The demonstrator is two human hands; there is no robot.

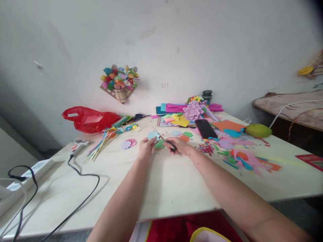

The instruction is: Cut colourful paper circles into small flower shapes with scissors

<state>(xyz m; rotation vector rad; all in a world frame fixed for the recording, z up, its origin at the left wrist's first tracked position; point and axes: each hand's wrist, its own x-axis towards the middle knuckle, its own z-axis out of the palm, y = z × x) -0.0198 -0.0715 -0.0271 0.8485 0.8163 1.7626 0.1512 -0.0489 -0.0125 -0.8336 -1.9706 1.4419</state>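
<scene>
My left hand [146, 148] pinches a light blue flower-shaped cutout [152, 135] above the middle of the table. The fingers of my right hand [179, 145] are wrapped round the black handles of a pair of scissors [172, 145]. Its metal blades point up and left and meet the edge of the blue cutout. Whether they are cutting into it I cannot tell. Just below and between my hands lies a green round piece [159, 145]. A lilac and pink flower cutout [129, 144] rests left of my left hand.
Left are a glue gun [80, 146], a white power strip [32, 178], several thin sticks [103, 149] and a red plastic bag [91, 119]. A phone [206, 129], coloured scraps [246, 158] and a lilac flower [193, 111] lie right. A flower basket [120, 95] hangs on the wall.
</scene>
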